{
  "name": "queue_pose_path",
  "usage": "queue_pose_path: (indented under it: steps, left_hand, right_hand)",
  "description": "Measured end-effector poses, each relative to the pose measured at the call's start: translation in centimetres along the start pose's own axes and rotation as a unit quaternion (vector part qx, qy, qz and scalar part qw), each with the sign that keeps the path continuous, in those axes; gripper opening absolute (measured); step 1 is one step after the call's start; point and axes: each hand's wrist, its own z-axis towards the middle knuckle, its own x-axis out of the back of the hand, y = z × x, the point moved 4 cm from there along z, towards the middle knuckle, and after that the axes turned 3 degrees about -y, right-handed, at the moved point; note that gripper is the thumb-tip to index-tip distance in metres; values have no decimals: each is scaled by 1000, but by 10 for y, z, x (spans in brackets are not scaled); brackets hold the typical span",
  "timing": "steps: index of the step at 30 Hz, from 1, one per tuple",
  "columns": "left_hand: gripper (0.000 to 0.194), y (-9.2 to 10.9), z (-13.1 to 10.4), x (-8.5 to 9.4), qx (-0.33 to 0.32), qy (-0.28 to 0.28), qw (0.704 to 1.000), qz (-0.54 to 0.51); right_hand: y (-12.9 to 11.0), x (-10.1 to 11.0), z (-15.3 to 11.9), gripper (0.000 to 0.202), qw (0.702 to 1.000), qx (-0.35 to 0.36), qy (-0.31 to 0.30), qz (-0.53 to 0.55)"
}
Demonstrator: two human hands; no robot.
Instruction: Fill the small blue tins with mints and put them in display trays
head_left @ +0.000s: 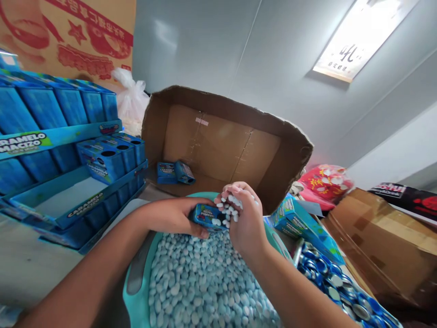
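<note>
My left hand [196,218] is wrapped round a small blue candy tin [205,215] lettered "Caramelo Macizo", its opening turned toward the right. Cupped beside that opening, my right hand [248,214] holds a heap of small white candies [229,208], and some of them lie at the mouth of the tin. Below both hands is a teal basin [136,296] full of pale blue and white candies [201,278]. The palm of my right hand is partly covered by the candies.
Behind the basin a cardboard box [221,136] lies on its side with two blue tins [175,173] in it. Stacked trays of blue tins [112,157] stand at left. On the right are many blue round caps [334,278], a blue display carton [300,223] and a brown carton [382,246].
</note>
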Motion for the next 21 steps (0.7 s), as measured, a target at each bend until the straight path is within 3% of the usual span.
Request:
queue_pose_path:
  steps: [21]
  left_hand:
    - [53, 1, -1, -2, -1, 3, 1000, 11]
  right_hand:
    - [-1, -1, 0, 23, 998, 29, -37, -33]
